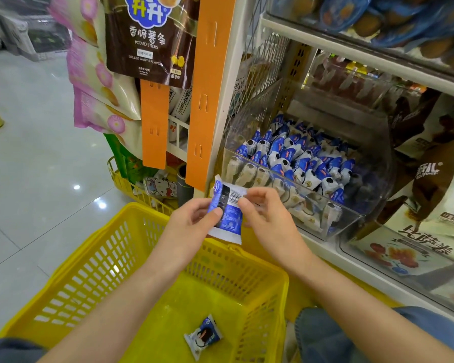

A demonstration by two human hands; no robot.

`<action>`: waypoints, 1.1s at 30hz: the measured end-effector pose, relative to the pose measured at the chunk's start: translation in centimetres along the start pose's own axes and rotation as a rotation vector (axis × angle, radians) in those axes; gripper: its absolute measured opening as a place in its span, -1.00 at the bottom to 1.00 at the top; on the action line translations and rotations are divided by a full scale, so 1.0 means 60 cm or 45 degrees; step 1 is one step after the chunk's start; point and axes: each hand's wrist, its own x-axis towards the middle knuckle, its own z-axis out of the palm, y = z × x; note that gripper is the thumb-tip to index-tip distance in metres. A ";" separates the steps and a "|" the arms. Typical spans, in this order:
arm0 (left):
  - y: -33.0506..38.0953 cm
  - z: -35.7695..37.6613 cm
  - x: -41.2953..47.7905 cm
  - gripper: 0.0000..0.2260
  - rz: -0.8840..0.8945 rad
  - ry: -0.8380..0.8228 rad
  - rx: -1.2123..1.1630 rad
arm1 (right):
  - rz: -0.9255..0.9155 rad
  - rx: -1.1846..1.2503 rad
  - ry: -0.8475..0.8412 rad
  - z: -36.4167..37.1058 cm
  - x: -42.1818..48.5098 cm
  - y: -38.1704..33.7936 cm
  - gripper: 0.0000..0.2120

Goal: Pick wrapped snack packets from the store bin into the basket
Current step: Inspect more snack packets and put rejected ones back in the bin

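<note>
A blue and white wrapped snack packet (227,214) is held upright above the far rim of the yellow basket (95,260), its barcode side facing me. My left hand (192,221) pinches its left edge with the thumb on the wrapper. My right hand (266,213) pinches its upper right edge. Another blue and white packet (203,336) lies on the basket floor. The clear plastic store bin (351,218) on the shelf to the right holds several more blue packets (312,163) and pale ones along its front.
Orange hanging strips (207,100) and bagged snacks hang left of the shelf. A smaller yellow basket (121,179) of goods sits behind. Large snack bags (430,184) stand right of the bin. My knee in blue jeans (338,336) is beside the basket. Grey tiled floor lies to the left.
</note>
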 end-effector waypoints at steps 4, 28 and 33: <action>-0.001 0.006 -0.004 -0.91 -0.097 -0.100 -0.111 | 0.202 0.199 -0.081 -0.006 0.006 -0.011 -0.76; -0.015 -0.006 -0.013 -0.60 0.602 0.018 0.890 | 0.198 0.220 -0.256 -0.012 0.003 -0.015 -0.84; -0.022 -0.005 -0.010 -0.72 0.556 0.074 0.788 | 0.115 0.206 -0.218 -0.007 -0.001 -0.003 -0.90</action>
